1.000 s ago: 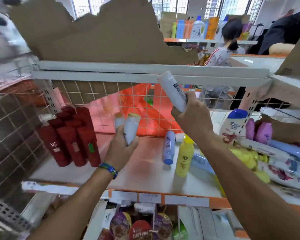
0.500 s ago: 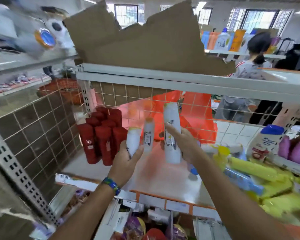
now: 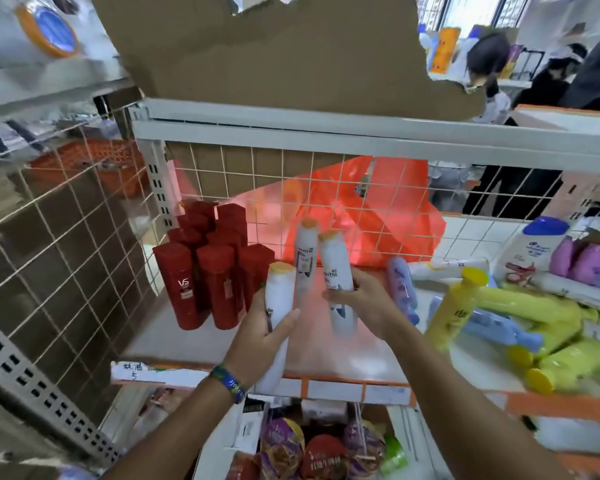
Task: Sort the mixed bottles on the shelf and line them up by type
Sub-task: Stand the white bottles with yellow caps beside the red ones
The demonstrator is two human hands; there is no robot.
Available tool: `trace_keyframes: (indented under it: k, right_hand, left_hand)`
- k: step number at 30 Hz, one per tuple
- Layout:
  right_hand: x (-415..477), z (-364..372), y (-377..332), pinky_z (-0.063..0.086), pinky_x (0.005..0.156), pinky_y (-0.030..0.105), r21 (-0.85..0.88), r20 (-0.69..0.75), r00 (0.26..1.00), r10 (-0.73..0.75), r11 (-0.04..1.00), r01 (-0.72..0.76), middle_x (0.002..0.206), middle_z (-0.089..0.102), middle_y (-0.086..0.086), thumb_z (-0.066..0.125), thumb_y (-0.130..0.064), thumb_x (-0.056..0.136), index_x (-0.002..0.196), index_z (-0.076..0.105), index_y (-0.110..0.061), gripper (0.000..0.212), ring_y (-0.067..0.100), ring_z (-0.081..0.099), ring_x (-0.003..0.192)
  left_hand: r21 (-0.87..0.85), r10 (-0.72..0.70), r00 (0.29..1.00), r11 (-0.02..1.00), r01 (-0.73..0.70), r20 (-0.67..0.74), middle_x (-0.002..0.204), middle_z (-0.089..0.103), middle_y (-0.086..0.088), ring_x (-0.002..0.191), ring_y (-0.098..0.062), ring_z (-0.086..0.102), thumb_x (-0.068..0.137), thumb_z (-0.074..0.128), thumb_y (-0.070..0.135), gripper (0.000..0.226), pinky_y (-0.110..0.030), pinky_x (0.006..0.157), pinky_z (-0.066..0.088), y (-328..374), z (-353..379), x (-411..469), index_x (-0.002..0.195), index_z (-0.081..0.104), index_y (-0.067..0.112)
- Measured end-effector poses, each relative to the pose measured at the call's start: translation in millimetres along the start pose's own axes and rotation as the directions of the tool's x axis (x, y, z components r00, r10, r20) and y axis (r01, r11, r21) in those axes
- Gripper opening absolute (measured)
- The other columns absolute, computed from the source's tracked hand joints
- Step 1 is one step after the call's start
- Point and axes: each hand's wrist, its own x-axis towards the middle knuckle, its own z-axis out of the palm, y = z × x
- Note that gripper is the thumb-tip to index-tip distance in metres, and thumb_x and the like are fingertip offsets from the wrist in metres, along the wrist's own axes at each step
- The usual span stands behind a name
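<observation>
My left hand [image 3: 260,337] grips a white Pantene bottle [image 3: 278,306] with a yellow cap, held upright over the shelf's front edge. My right hand [image 3: 357,299] holds a second white bottle [image 3: 336,268] of the same kind, tilted slightly. A third white bottle [image 3: 305,258] stands on the shelf [image 3: 326,344] just behind and between them. Several red VS bottles [image 3: 208,268] stand grouped at the shelf's left. Yellow bottles [image 3: 534,327], blue bottles [image 3: 400,285] and others lie jumbled at the right.
A wire grid [image 3: 326,202] backs the shelf, with an orange bag [image 3: 378,216] behind it. The upper shelf rail [image 3: 361,133] hangs overhead with torn cardboard [image 3: 274,57] on it. A large white bottle [image 3: 530,251] and purple bottles [image 3: 579,258] sit far right. People stand behind.
My right hand has lowered its white bottle toward the standing one. My left hand with its bottle has come nearer the shelf's front edge. The camera has moved closer.
</observation>
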Motion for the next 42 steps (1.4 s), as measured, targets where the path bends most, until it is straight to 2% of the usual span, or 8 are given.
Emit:
trace_keyframes:
  k: [7, 11, 15, 19, 29, 33, 38, 42]
  right_hand:
    - [20, 4, 19, 0.046, 0.058, 0.026, 0.075, -0.174, 0.984, 0.019, 0.997, -0.006, 0.082, 0.068, 0.008, 0.071, 0.008, 0.079, 0.096, 0.061, -0.008, 0.026, 0.012, 0.06, 0.064]
    - [31, 7, 26, 0.042, 0.05, 0.013, 0.051, -0.206, 0.978, 0.025, 0.999, -0.015, 0.08, 0.067, 0.008, 0.074, 0.008, 0.076, 0.099, 0.062, -0.001, 0.028, 0.001, 0.059, 0.055]
    - [41, 10, 43, 0.048, 0.064, 0.02, 0.022, -0.179, 0.984, 0.016, 1.0, -0.012, 0.091, 0.071, 0.004, 0.077, 0.004, 0.07, 0.103, 0.066, -0.008, 0.037, 0.002, 0.061, 0.069]
    - [50, 17, 46, 0.047, 0.066, 0.017, -0.056, -0.186, 0.982, -0.025, 0.998, 0.015, 0.09, 0.071, -0.007, 0.079, 0.003, 0.07, 0.101, 0.065, -0.019, 0.04, -0.002, 0.061, 0.072]
    - [68, 32, 44, 0.046, 0.069, 0.021, -0.165, -0.238, 0.967, -0.093, 0.985, 0.055, 0.095, 0.068, -0.004, 0.079, -0.009, 0.071, 0.1, 0.062, -0.018, 0.035, 0.011, 0.061, 0.083]
    - [71, 34, 43, 0.042, 0.065, 0.008, -0.157, -0.252, 0.963, -0.091, 0.986, 0.052, 0.092, 0.064, -0.008, 0.082, -0.008, 0.072, 0.098, 0.056, -0.019, 0.038, 0.004, 0.058, 0.08]
    - [77, 38, 48, 0.049, 0.076, 0.028, -0.144, -0.266, 0.96, -0.087, 0.988, 0.049, 0.097, 0.067, -0.003, 0.082, -0.009, 0.071, 0.099, 0.059, -0.017, 0.038, 0.015, 0.062, 0.089]
    - [80, 39, 50, 0.049, 0.079, 0.031, -0.136, -0.265, 0.959, -0.1, 0.989, 0.065, 0.099, 0.067, 0.0, 0.082, -0.006, 0.071, 0.101, 0.059, -0.015, 0.039, 0.018, 0.062, 0.091]
  left_hand:
    - [-0.035, -0.013, 0.999, 0.999, 0.012, -0.032, 0.114, 0.061, 0.009, 0.103, 0.004, 0.057, 0.079, 0.05, 0.061, 0.064, -0.005, 0.081, 0.041, -2, 1, 7, 0.129, 0.047, 0.021]
    - [0.002, -0.022, 0.998, 1.0, 0.022, -0.063, 0.117, 0.059, 0.018, 0.108, 0.008, 0.054, 0.085, 0.046, 0.057, 0.048, -0.002, 0.083, 0.037, 0, 0, 10, 0.126, 0.046, 0.033]
    - [0.033, -0.049, 0.993, 0.998, 0.052, -0.104, 0.108, 0.061, 0.016, 0.102, 0.008, 0.056, 0.092, 0.052, 0.045, 0.027, -0.004, 0.08, 0.039, 2, 2, 10, 0.118, 0.047, 0.038]
    - [0.054, -0.055, 0.991, 0.997, 0.062, -0.122, 0.101, 0.061, 0.015, 0.095, 0.006, 0.057, 0.082, 0.048, 0.058, 0.048, -0.005, 0.076, 0.04, 0, 2, 7, 0.119, 0.049, 0.027]
    - [0.109, -0.035, 0.991, 0.993, 0.05, -0.131, 0.099, 0.061, 0.013, 0.092, 0.007, 0.058, 0.076, 0.052, 0.059, 0.058, -0.004, 0.073, 0.039, 9, -2, 4, 0.12, 0.049, 0.02]
    - [0.124, -0.056, 0.99, 0.99, 0.072, -0.127, 0.099, 0.062, 0.011, 0.093, 0.006, 0.058, 0.081, 0.059, 0.045, 0.048, -0.005, 0.074, 0.041, 12, 0, 5, 0.121, 0.049, 0.021]
    - [0.093, -0.081, 0.989, 0.991, 0.093, -0.123, 0.1, 0.062, 0.011, 0.092, 0.005, 0.059, 0.079, 0.063, 0.04, 0.042, -0.007, 0.073, 0.043, 17, 1, 6, 0.116, 0.047, 0.028]
    - [0.078, -0.085, 0.99, 0.993, 0.094, -0.111, 0.099, 0.062, 0.011, 0.09, 0.004, 0.06, 0.078, 0.065, 0.039, 0.038, -0.006, 0.069, 0.044, 19, 0, 7, 0.112, 0.046, 0.034]
